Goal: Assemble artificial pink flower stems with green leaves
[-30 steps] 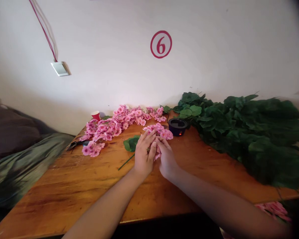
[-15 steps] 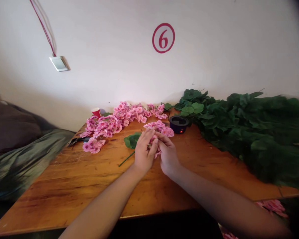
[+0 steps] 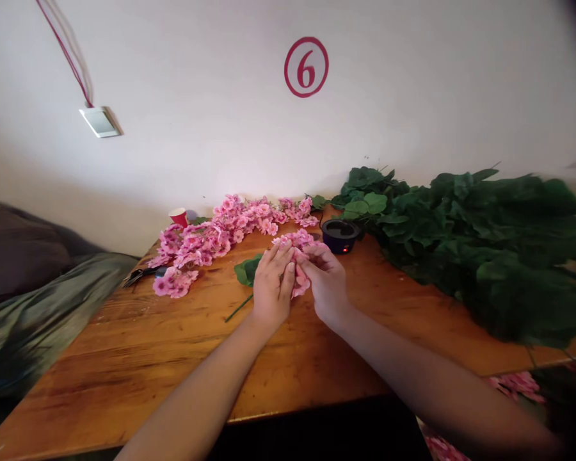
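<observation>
A pink artificial flower spray [image 3: 301,282] is between my two hands, low over the middle of the wooden table. My left hand [image 3: 274,282] is closed around it from the left, its fingers covering part of the blossoms. My right hand [image 3: 327,278] pinches at the blossoms from the right, thumb and fingertips together. A green leaf [image 3: 246,271] and a green stem [image 3: 239,308] stick out to the left from under my left hand. How the stem joins the flowers is hidden by that hand.
Pink flower sprays [image 3: 211,237] lie along the back left, beside a red paper cup [image 3: 178,217] and dark scissors-like tools [image 3: 139,275]. A small dark pot [image 3: 340,237] with a red light stands behind my right hand. Green leaves [image 3: 484,250] pile up on the right.
My right hand has shifted slightly away from my left, and its fingers have moved over the blossoms. More pink petals show between the hands. The whole view has moved a little.
</observation>
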`<action>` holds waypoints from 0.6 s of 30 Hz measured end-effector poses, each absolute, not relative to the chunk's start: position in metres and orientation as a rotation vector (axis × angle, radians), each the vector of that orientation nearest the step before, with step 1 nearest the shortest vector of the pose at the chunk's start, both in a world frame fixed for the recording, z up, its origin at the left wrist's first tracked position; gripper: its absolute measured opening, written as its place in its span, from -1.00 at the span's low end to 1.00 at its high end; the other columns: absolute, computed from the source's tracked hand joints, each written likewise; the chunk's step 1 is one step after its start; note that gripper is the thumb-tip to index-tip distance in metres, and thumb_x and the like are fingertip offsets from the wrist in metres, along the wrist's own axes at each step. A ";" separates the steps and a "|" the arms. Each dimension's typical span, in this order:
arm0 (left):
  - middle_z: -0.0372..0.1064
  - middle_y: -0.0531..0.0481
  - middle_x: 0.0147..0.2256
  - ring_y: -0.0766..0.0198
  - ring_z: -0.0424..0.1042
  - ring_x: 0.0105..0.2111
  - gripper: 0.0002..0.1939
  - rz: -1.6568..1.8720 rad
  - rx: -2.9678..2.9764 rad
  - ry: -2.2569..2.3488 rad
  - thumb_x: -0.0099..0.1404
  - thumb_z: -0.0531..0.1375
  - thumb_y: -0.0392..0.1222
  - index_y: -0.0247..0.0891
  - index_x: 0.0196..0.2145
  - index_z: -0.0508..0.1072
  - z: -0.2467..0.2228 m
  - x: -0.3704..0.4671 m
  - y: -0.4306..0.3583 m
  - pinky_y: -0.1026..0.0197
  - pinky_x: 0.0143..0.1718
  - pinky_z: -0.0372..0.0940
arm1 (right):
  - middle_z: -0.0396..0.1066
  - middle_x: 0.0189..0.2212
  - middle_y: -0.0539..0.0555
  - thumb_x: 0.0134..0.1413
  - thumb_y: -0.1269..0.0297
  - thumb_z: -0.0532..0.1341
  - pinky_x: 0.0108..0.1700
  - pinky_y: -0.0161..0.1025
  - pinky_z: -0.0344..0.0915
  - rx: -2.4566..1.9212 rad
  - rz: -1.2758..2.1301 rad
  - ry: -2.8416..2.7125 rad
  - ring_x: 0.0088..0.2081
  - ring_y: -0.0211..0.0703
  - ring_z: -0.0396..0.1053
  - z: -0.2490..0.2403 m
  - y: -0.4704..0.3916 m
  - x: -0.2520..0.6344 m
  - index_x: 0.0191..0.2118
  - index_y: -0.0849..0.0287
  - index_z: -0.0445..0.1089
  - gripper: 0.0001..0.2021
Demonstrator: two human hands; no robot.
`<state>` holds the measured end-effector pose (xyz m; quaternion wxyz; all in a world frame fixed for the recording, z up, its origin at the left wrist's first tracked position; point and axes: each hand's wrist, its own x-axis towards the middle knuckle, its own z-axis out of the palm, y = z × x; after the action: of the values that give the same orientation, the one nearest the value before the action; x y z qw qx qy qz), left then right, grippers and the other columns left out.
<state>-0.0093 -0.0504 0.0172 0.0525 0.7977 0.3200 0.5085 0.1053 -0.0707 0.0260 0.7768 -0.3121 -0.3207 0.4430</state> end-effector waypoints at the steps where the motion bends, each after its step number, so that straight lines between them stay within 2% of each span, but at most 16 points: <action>1: 0.34 -0.08 0.19 0.14 0.19 0.28 -0.61 1.561 2.411 0.956 0.47 0.01 -0.19 -0.18 0.19 0.36 0.017 -0.009 -0.050 -0.16 0.32 0.07 | 0.44 -0.41 -0.05 -0.21 0.30 0.47 -0.33 -0.34 0.34 -0.671 0.930 -0.704 -0.39 -0.33 0.36 0.027 -0.070 0.106 -0.37 0.14 0.45 -0.76; 5: 0.34 -0.08 0.19 0.16 0.20 0.28 -0.61 1.605 2.335 0.886 0.48 -0.01 -0.19 -0.18 0.19 0.36 0.017 -0.009 -0.049 -0.14 0.32 0.10 | 0.41 -0.47 -0.08 -0.20 0.29 0.46 -0.36 -0.33 0.32 -0.658 0.971 -0.715 -0.44 -0.33 0.34 0.030 -0.070 0.108 -0.36 0.13 0.43 -0.75; 12: 0.33 -0.10 0.19 0.16 0.25 0.25 -0.62 1.661 2.174 0.850 0.49 -0.03 -0.16 -0.18 0.14 0.42 0.015 -0.009 -0.050 -0.12 0.31 0.13 | 0.35 -0.57 -0.13 -0.21 0.25 0.43 -0.61 -0.32 0.16 -0.669 1.236 -0.812 -0.65 -0.36 0.16 0.028 -0.071 0.103 -0.25 0.13 0.40 -0.67; 18: 0.33 -0.12 0.19 0.14 0.24 0.26 -0.61 1.680 2.067 0.803 0.49 -0.03 -0.11 -0.20 0.14 0.43 0.016 -0.008 -0.050 -0.12 0.32 0.12 | 0.40 -0.52 -0.10 -0.23 0.40 0.35 -0.50 -0.33 0.22 -0.635 1.228 -0.894 -0.56 -0.34 0.27 0.030 -0.073 0.104 -0.25 0.12 0.44 -0.71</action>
<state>-0.0085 -0.0497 0.0161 0.1787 0.7311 0.2841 0.5941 0.1041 -0.0731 0.0297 0.6798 -0.2828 -0.3982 0.5471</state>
